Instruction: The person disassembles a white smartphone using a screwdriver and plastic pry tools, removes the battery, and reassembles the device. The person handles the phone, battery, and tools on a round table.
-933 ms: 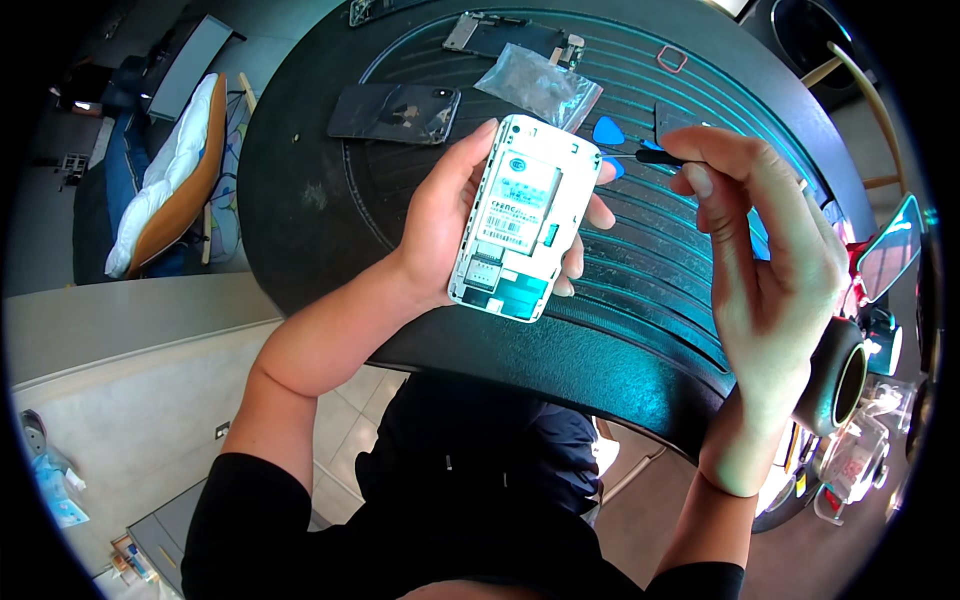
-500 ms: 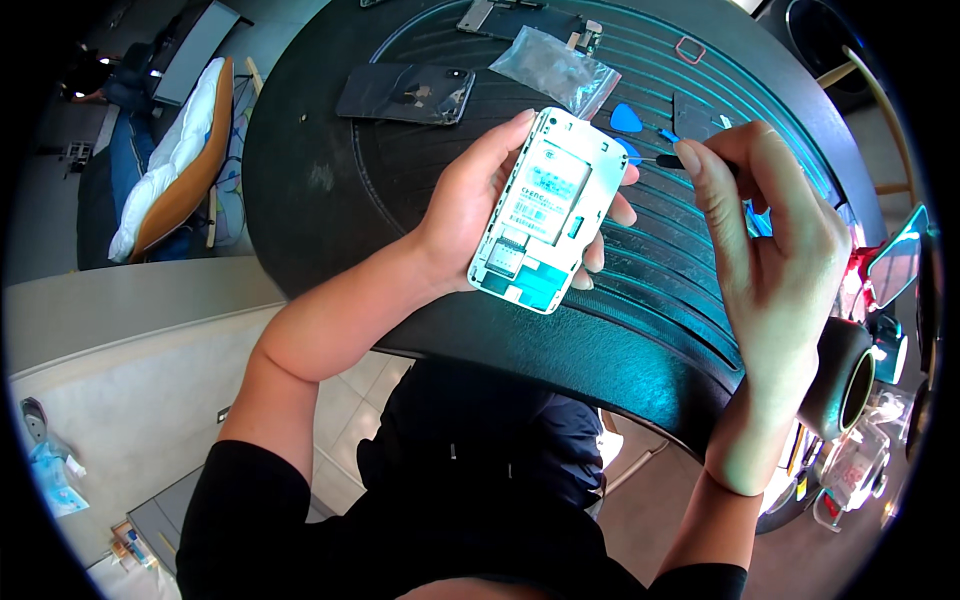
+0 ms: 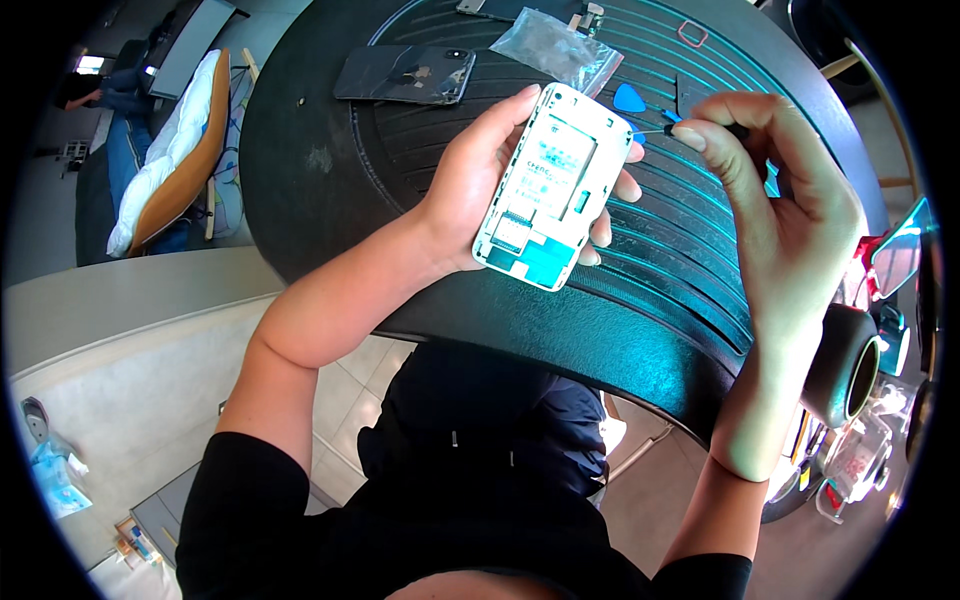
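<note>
1. Dark, grooved tabletop (image 3: 300, 190) spreads beneath and beyond both sets of fingers in my head view, the only one I have. Well out to the left of the fingers, past the table's rim, I see a seat with a white pad (image 3: 180, 145).
2. Head view, left side: the left hand (image 3: 465, 175) is closed around a white phone (image 3: 550, 190), thumb along its near-left edge and fingertips showing past the opposite edge. I have its inner side facing up, with a labelled recess and a card slot exposed.
3. Head view, right side: the right hand (image 3: 795, 200) pinches a thin-shafted tool (image 3: 655, 132) between thumb and forefinger. Its shaft points left from the fingertips toward the phone's upper right edge; I cannot tell whether the tip touches.
4. Around the fingers: a black phone (image 3: 405, 75) lies beyond the left thumb, a clear plastic bag (image 3: 558, 50) beyond the white phone's top, and a blue triangular pick (image 3: 629, 98) between the two hands, just beyond the shaft.
5. I judge the step in hand to be working, or lining up, the tool at that upper edge. To my mind, the next move calls for a firm left grip, a steady pinch and small, careful tip movements, since a slip could scratch the casing.
</note>
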{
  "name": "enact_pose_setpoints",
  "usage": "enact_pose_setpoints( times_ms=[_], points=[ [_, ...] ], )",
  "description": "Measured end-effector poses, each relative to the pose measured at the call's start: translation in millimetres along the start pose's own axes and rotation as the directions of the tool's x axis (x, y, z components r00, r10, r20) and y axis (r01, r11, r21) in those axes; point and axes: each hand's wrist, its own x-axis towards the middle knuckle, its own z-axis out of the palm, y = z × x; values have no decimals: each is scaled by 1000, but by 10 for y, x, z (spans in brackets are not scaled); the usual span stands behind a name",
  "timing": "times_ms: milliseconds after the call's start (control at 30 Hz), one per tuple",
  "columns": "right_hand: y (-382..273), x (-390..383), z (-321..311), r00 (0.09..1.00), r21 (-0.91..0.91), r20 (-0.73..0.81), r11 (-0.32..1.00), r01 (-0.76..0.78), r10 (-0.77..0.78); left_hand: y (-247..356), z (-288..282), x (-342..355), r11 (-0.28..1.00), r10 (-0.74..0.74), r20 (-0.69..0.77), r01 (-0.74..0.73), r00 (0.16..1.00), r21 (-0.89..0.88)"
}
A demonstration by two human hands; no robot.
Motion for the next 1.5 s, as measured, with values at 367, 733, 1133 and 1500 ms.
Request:
enact_pose_setpoints(
  times_ms=[367,733,1133,1500],
  points=[
    [-1,3,21,982,77,149,989,-126,114,-11,-20,-38,998,-60,34,60,998,-18],
    [589,92,130,872,577,120,682,-450,474,96,173,-110,974,138,-159,-105,978,201],
    [619,113,89,894,590,55,708,-388,444,107,96,-112,960,194,-110,-165,975,227],
    [511,106,4,903,503,45,771,-390,427,90,149,-86,964,230,-169,-200,959,176]
  ],
)
